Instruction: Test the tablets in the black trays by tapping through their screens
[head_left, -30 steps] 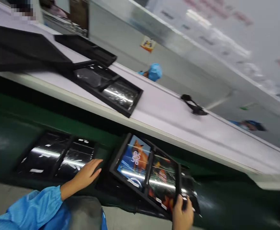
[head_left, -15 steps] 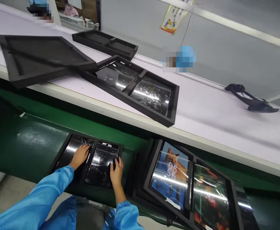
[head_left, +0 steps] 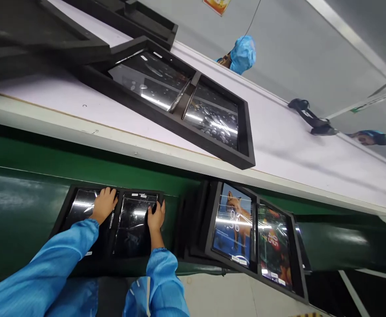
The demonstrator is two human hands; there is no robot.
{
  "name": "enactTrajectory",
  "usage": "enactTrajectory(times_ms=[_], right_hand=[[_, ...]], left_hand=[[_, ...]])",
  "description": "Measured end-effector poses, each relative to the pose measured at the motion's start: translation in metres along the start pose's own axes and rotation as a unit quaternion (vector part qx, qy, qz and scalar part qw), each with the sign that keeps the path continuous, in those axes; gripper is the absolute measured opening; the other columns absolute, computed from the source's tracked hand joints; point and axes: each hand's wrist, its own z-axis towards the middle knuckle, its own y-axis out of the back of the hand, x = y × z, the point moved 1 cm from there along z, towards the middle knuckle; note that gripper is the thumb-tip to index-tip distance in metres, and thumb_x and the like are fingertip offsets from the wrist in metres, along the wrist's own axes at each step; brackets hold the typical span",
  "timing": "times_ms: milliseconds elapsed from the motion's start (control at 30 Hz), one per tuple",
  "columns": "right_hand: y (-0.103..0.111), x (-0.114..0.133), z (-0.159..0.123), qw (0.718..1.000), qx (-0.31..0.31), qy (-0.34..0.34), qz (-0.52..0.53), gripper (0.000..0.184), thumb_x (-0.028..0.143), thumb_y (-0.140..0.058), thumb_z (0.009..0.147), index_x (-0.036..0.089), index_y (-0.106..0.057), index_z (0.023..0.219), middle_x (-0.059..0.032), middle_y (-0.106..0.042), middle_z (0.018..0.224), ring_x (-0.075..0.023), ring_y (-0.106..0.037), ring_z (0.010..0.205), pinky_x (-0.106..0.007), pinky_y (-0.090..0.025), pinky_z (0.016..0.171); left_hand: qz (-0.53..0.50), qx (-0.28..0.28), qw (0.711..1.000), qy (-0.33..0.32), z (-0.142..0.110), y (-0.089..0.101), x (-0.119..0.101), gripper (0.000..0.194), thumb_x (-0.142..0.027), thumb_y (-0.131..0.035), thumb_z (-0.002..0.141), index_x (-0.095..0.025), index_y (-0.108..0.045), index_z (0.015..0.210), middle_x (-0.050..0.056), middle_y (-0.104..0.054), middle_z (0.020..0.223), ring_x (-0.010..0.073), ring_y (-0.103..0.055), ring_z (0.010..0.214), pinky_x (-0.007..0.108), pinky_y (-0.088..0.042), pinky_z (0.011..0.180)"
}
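Note:
On the green surface lies a black two-compartment tray (head_left: 120, 193) holding two dark-screened tablets. My left hand (head_left: 104, 206) rests over the upper right part of the left tablet (head_left: 82, 207), its fingers lying near the tray's divider. Gripping the tray's right rim beside the right tablet (head_left: 131, 231) is my right hand (head_left: 156, 218), thumb on the inner side and fingers outside. Both tablets lie flat in their compartments, and white labels show at the right one's top edge. Blue sleeves cover both my arms.
To the right, a stack of black trays (head_left: 214, 215) carries two lit tablets, one showing a fox. On the white shelf (head_left: 272, 154) above sits another black tray (head_left: 245, 132) with two film-covered dark tablets. More trays and a dark strap-like object (head_left: 311, 119) lie there. People appear beyond the shelf.
My view has shifted and turned. My left hand has moved up toward the left tablet's top edge, its fingers still near the divider. My right hand stays at the tray's right side.

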Motion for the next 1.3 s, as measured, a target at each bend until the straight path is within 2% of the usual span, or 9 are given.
enactTrajectory(times_ms=[333, 633, 767, 867, 933, 1033, 1133, 1233, 1300], right_hand=[[-0.001, 0.0, -0.004, 0.999, 0.009, 0.018, -0.026, 0.055, 0.029, -0.057, 0.088, 0.018, -0.051, 0.141, -0.0163, -0.024, 0.161, -0.0312, -0.036, 0.143, -0.044, -0.036, 0.111], [0.003, 0.012, -0.001, 0.999, 0.024, -0.023, -0.014, 0.052, 0.023, -0.059, 0.084, 0.016, -0.055, 0.135, -0.0169, -0.037, 0.153, -0.0326, -0.039, 0.139, -0.046, -0.036, 0.11], [0.006, 0.013, -0.004, 0.999, 0.035, -0.025, -0.018, 0.048, 0.027, -0.057, 0.088, 0.016, -0.056, 0.134, -0.0174, -0.041, 0.15, -0.0312, -0.039, 0.139, -0.046, -0.035, 0.11], [0.008, 0.009, -0.003, 0.999, 0.039, 0.007, -0.02, 0.049, 0.029, -0.055, 0.089, 0.016, -0.053, 0.137, -0.019, -0.038, 0.152, -0.0316, -0.036, 0.141, -0.047, -0.036, 0.109], [0.008, 0.009, -0.008, 0.999, 0.03, 0.019, -0.034, 0.056, 0.03, -0.057, 0.089, 0.013, -0.049, 0.141, -0.0226, -0.03, 0.156, -0.0345, -0.03, 0.144, -0.051, -0.033, 0.111], [0.001, 0.015, -0.037, 0.997, 0.019, 0.057, -0.05, 0.071, 0.035, -0.058, 0.088, 0.01, -0.034, 0.15, -0.0257, -0.017, 0.16, -0.0386, -0.018, 0.149, -0.061, -0.023, 0.114], [-0.014, 0.021, -0.092, 0.988, 0.06, 0.14, -0.034, 0.084, 0.035, -0.061, 0.085, 0.014, -0.02, 0.156, -0.0214, -0.013, 0.163, -0.0367, -0.012, 0.151, -0.064, -0.021, 0.114], [-0.033, 0.019, -0.143, 0.981, 0.118, 0.155, -0.024, 0.095, 0.025, -0.065, 0.076, 0.013, -0.016, 0.157, -0.0206, -0.014, 0.163, -0.037, -0.011, 0.151, -0.065, -0.021, 0.114], [-0.041, 0.017, -0.162, 0.979, 0.139, 0.148, -0.025, 0.096, 0.018, -0.063, 0.073, 0.011, -0.016, 0.156, -0.0204, -0.013, 0.163, -0.0364, -0.009, 0.151, -0.066, -0.018, 0.115]], left_hand=[[0.013, 0.039, 0.999, -0.017, 0.004, 0.008, -0.001, 0.031, -0.023, -0.035, 0.093, -0.014, -0.058, 0.112, 0.015, -0.052, 0.108, 0.0305, -0.047, 0.103, 0.035, -0.045, 0.071], [0.003, 0.072, 0.997, -0.011, 0.006, 0.013, 0.001, 0.034, -0.023, -0.036, 0.093, -0.014, -0.059, 0.115, 0.018, -0.052, 0.11, 0.0309, -0.048, 0.104, 0.036, -0.047, 0.072], [0.005, 0.069, 0.998, -0.013, 0.004, 0.016, 0.001, 0.035, -0.025, -0.036, 0.093, -0.014, -0.058, 0.119, 0.019, -0.05, 0.114, 0.0322, -0.047, 0.108, 0.037, -0.048, 0.074], [0.006, 0.063, 0.998, -0.016, 0.003, 0.017, -0.001, 0.034, -0.023, -0.036, 0.092, -0.013, -0.061, 0.114, 0.019, -0.051, 0.108, 0.0324, -0.048, 0.104, 0.037, -0.048, 0.073], [0.006, 0.058, 0.998, -0.02, 0.004, 0.017, -0.002, 0.033, -0.023, -0.037, 0.092, -0.013, -0.062, 0.111, 0.019, -0.051, 0.105, 0.0323, -0.049, 0.102, 0.036, -0.048, 0.072], [0.009, 0.049, 0.998, -0.025, 0.005, 0.015, -0.001, 0.033, -0.024, -0.038, 0.092, -0.013, -0.061, 0.113, 0.019, -0.05, 0.109, 0.0325, -0.048, 0.105, 0.037, -0.048, 0.075], [0.01, 0.051, 0.998, -0.025, 0.006, 0.013, 0.0, 0.032, -0.023, -0.039, 0.091, -0.013, -0.061, 0.113, 0.019, -0.05, 0.108, 0.0321, -0.048, 0.105, 0.038, -0.048, 0.078], [0.005, 0.054, 0.998, -0.021, 0.006, 0.014, 0.0, 0.032, -0.022, -0.039, 0.091, -0.012, -0.062, 0.112, 0.019, -0.051, 0.107, 0.0323, -0.048, 0.105, 0.038, -0.048, 0.078], [0.002, 0.055, 0.998, -0.018, 0.006, 0.015, 0.0, 0.033, -0.022, -0.04, 0.091, -0.012, -0.062, 0.113, 0.02, -0.051, 0.108, 0.0326, -0.047, 0.105, 0.038, -0.048, 0.079]])
